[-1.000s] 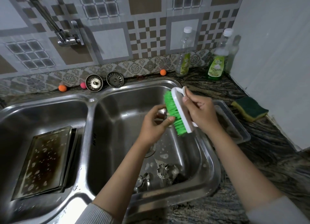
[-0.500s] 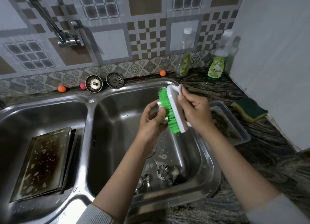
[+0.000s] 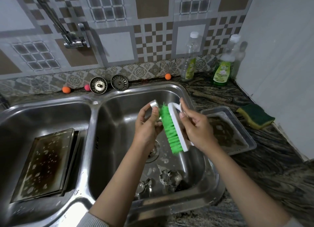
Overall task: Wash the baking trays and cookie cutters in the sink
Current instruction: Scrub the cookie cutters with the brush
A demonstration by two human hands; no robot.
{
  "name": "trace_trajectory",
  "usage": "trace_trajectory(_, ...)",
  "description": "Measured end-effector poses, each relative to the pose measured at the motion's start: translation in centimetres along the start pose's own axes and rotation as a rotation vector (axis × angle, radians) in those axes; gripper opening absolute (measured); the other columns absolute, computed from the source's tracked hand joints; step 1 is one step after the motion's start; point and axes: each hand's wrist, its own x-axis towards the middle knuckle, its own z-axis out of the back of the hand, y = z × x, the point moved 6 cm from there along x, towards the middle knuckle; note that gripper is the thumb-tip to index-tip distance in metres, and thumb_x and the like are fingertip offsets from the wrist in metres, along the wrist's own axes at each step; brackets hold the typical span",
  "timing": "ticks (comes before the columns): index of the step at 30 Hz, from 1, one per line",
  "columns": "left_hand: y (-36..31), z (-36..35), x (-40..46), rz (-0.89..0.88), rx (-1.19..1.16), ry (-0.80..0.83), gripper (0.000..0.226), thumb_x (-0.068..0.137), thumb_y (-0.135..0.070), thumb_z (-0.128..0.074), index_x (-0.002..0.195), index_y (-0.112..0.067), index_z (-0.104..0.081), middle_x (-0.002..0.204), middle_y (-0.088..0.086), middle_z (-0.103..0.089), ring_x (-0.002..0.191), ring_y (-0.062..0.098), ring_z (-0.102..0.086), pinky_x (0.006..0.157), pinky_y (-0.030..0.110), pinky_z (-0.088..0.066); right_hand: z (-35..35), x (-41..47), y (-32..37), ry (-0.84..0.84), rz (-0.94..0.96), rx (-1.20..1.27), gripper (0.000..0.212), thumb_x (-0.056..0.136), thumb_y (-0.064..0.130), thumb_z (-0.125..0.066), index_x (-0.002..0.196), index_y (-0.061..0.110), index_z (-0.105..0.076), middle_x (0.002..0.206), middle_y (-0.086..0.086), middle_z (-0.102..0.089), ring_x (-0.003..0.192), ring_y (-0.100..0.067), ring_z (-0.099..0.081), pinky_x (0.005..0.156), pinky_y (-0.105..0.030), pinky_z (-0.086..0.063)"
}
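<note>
Scrubbing a cookie cutter over the right sink basin.

Her left hand grips a metal cookie cutter against the green bristles of a white scrub brush, which the right hand clasps by its handle. More cookie cutters lie on the basin floor; a soapy baking tray sits in the left basin, another baking tray on the table.
</note>
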Motion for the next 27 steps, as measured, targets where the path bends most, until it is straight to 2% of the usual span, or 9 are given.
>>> trace_trajectory(2,-0.8,0.8,0.4,-0.002,-0.062,-0.032,0.032,0.096,-0.016,-0.052,0.127,-0.009,-0.051,0.082,0.002,-0.06,0.045,0.004,-0.048,0.052,0.018,-0.051,-0.1,-0.7,-0.2,0.065,0.006,-0.015,0.043,0.096,0.021,-0.052,0.135,0.036,-0.042,0.119,0.019,-0.061,0.11,-0.01,-0.061,0.095,-0.042,-0.049)
trace_trajectory(5,-0.8,1.3,0.3,0.03,-0.036,0.031,0.035,0.095,-0.018,-0.05,0.129,-0.008,-0.048,0.093,0.007,-0.062,0.052,0.008,-0.061,0.071,0.029,-0.057,1.1,-0.2,0.4,0.045,0.031,0.0,0.042,0.095,0.02,-0.053,0.132,0.039,-0.044,0.123,0.005,-0.063,0.11,-0.033,-0.059,0.092,-0.056,-0.047)
trace_trajectory(8,1.1,0.0,-1.0,0.083,0.033,0.157,0.046,0.087,-0.022,-0.055,0.129,-0.006,-0.048,0.099,0.007,-0.065,0.074,0.017,-0.066,0.079,0.037,-0.056,1.8,1.6,1.6,-0.05,0.05,0.044,0.043,0.097,0.015,-0.051,0.138,0.021,-0.043,0.136,0.002,-0.053,0.111,0.007,-0.056,0.092,-0.015,-0.047)
trace_trajectory(9,1.5,-0.4,-1.2,0.085,0.024,0.18,0.047,0.083,-0.024,-0.056,0.126,-0.006,-0.05,0.095,0.005,-0.065,0.072,0.017,-0.063,0.074,0.035,-0.056,1.4,2.0,1.9,-0.058,0.052,0.052,0.043,0.097,0.016,-0.051,0.139,0.021,-0.043,0.134,0.005,-0.053,0.111,0.007,-0.055,0.092,-0.013,-0.047)
trace_trajectory(13,-0.2,0.5,0.1,0.027,-0.025,0.117,0.032,0.087,-0.023,-0.053,0.115,-0.008,-0.054,0.073,-0.003,-0.061,0.058,0.011,-0.043,0.054,0.021,-0.047,-1.1,0.0,0.4,-0.038,0.0,0.054,0.039,0.096,0.028,-0.052,0.13,0.045,-0.045,0.107,-0.002,-0.07,0.08,-0.017,-0.067,0.068,-0.036,-0.054)
trace_trajectory(15,-0.9,1.4,0.4,0.009,0.011,0.115,0.025,0.095,-0.018,-0.048,0.116,-0.006,-0.054,0.075,0.0,-0.062,0.058,0.012,-0.049,0.055,0.021,-0.05,-1.3,-1.1,-0.1,-0.016,-0.023,0.044,0.039,0.095,0.026,-0.053,0.128,0.046,-0.045,0.112,-0.011,-0.067,0.085,-0.026,-0.067,0.073,-0.046,-0.054)
trace_trajectory(21,1.8,0.5,-1.1,0.116,0.069,0.173,0.048,0.086,-0.022,-0.055,0.128,-0.001,-0.048,0.09,0.006,-0.066,0.069,0.017,-0.065,0.065,0.029,-0.057,1.1,2.0,2.0,-0.115,0.004,0.116,0.04,0.096,0.018,-0.052,0.135,0.028,-0.045,0.104,0.04,-0.057,0.096,0.008,-0.061,0.085,-0.023,-0.053)
trace_trajectory(25,0.6,0.4,-0.3,0.063,0.071,0.115,0.036,0.094,-0.015,-0.051,0.127,-0.004,-0.052,0.083,0.005,-0.065,0.064,0.015,-0.061,0.055,0.026,-0.053,-0.6,0.7,1.5,-0.102,0.001,0.082,0.039,0.097,0.024,-0.052,0.133,0.037,-0.043,0.098,0.042,-0.06,0.107,-0.02,-0.059,0.09,-0.042,-0.048)
trace_trajectory(27,-0.3,1.4,0.0,0.041,0.023,0.081,0.032,0.095,-0.013,-0.05,0.125,-0.004,-0.052,0.087,0.007,-0.063,0.06,0.012,-0.062,0.055,0.024,-0.053,-0.9,-0.3,0.5,-0.023,-0.003,0.057,0.039,0.096,0.019,-0.052,0.13,0.037,-0.044,0.084,0.045,-0.059,0.092,-0.013,-0.066,0.079,-0.033,-0.051)
